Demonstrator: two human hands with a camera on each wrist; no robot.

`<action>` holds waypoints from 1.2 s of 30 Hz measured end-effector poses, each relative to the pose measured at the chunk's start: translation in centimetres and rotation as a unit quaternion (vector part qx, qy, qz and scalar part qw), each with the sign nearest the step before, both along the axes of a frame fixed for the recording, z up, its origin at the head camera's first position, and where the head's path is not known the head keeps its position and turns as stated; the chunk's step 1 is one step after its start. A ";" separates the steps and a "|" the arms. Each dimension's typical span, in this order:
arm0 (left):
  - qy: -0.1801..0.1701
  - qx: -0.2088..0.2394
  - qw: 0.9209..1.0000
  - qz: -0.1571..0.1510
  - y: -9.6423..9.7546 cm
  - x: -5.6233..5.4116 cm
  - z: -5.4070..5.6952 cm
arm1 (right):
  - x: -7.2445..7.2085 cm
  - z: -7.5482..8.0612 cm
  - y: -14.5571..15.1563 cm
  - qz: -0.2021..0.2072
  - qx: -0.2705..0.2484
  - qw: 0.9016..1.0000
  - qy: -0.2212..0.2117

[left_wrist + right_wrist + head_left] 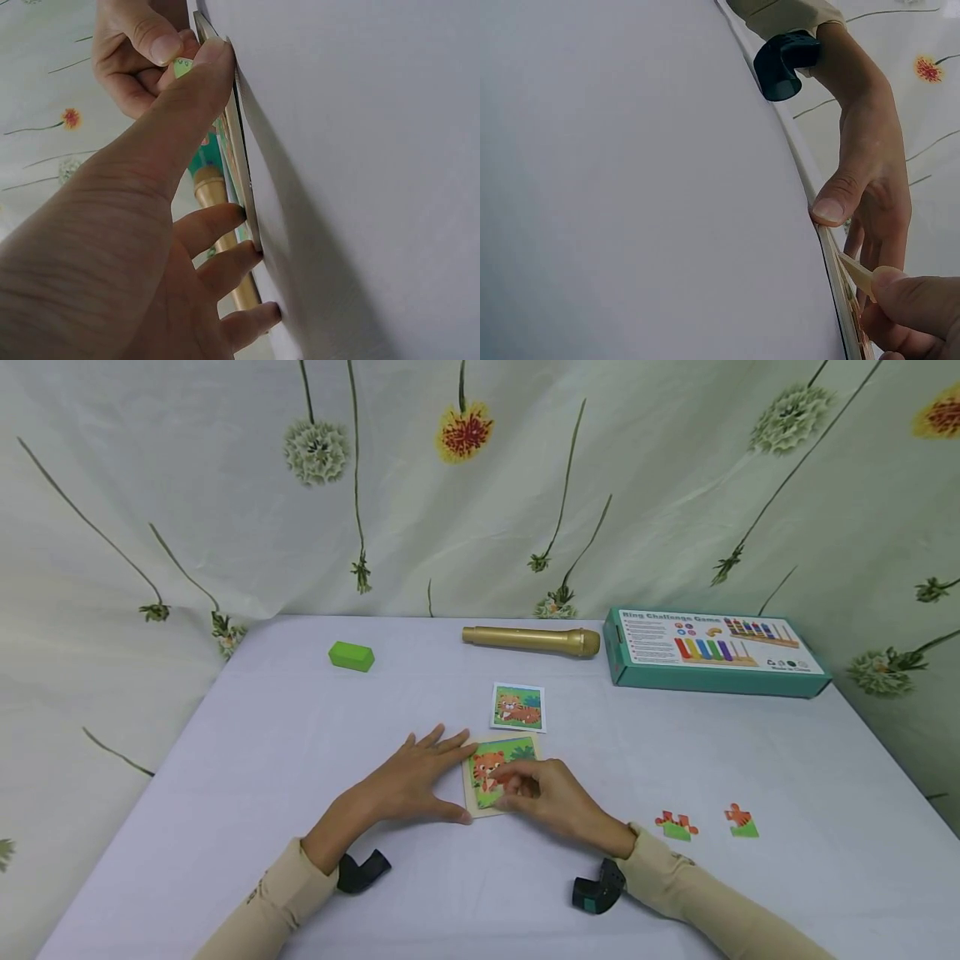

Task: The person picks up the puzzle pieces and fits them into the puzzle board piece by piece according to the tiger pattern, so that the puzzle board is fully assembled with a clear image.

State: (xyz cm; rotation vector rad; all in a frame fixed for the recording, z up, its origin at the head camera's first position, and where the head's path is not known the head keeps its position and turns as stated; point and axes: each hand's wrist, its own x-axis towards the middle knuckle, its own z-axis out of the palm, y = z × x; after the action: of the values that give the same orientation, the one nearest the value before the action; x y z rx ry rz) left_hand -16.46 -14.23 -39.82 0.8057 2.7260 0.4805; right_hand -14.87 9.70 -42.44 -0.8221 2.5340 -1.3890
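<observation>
In the head view, the person's right hand (553, 795) covers the lower right part of the square pale wooden puzzle board (470, 792) with a tiger picture. This hand also hides a part of the thin pale wooden puzzle piece (857, 275). The smallest lines on the long teal cardboard box (716, 652) cannot be read. The lower edge cuts both beige fabric sleeves (262, 902).

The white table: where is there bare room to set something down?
The white table is bare left of the left hand, in front of the green block, and between the teal box and the two loose puzzle pieces. The middle is crowded: left hand, right hand, puzzle board and picture card sit close together.
</observation>
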 end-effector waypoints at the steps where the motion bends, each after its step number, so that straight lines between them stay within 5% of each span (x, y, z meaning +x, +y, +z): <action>1: 0.000 0.000 1.000 0.000 0.0 0.0 0.0 | 0.0 0.0 0.0 0.000 0.002 1.000 0.000; 36: -0.005 -0.004 1.000 0.005 0.1 -0.1 -0.2 | 0.1 0.5 -0.6 -0.004 0.048 0.999 0.000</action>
State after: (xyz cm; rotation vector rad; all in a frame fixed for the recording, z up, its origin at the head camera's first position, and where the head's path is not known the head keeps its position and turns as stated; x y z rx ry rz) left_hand -16.60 -14.17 -40.01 0.7857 2.7227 0.4744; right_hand -14.76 9.11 -41.93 -0.7969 2.5829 -1.2590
